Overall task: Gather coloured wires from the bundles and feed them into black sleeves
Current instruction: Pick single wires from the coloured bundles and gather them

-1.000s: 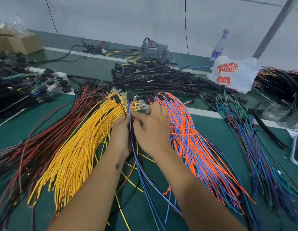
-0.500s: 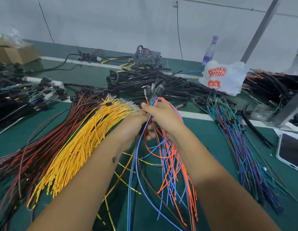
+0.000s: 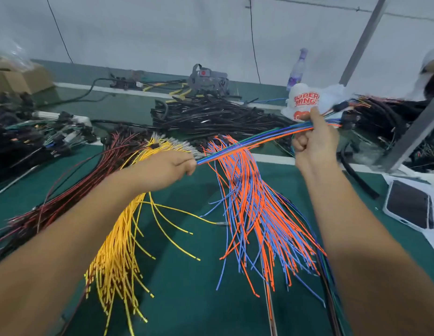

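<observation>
Both hands are holding one small bunch of wires (image 3: 254,139) stretched taut between them above the worktop (image 3: 194,282). The left hand (image 3: 167,166) is closing its grip in a fist around the lower end; the right hand (image 3: 313,139), raised higher and farther back, is pinching the upper end, whose blurred tip seems to carry connectors. Below lie the yellow bundle (image 3: 119,251) and the orange-and-blue bundle (image 3: 257,214), with bare green worktop between them. Black sleeves (image 3: 211,115) are lying piled behind, a phone (image 3: 409,204) near the right edge.
</observation>
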Demonstrator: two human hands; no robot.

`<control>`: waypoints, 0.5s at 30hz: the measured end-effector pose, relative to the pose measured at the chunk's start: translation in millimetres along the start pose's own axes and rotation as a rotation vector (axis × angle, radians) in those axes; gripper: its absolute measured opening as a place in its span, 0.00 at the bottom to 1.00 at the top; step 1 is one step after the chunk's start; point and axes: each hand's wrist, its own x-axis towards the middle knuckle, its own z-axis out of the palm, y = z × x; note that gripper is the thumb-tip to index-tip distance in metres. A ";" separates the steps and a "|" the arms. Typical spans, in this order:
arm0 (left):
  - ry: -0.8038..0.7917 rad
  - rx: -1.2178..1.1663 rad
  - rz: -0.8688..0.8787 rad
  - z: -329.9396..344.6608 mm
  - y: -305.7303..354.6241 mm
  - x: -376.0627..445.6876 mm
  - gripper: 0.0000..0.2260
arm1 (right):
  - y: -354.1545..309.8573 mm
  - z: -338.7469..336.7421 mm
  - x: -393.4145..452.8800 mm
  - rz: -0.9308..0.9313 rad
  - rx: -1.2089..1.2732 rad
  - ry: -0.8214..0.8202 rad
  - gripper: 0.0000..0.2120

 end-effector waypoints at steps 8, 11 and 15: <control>0.147 -0.169 0.239 49.5 28.7 15.4 0.13 | 51.0 21.4 -48.5 0.132 -0.511 -0.709 0.15; 0.129 -0.055 0.120 48.9 13.5 15.9 0.12 | 62.1 21.4 -49.1 0.125 -0.544 -0.630 0.22; 0.176 0.319 -0.012 43.2 -3.2 12.4 0.13 | 69.8 17.6 -42.1 0.098 -0.494 -0.504 0.25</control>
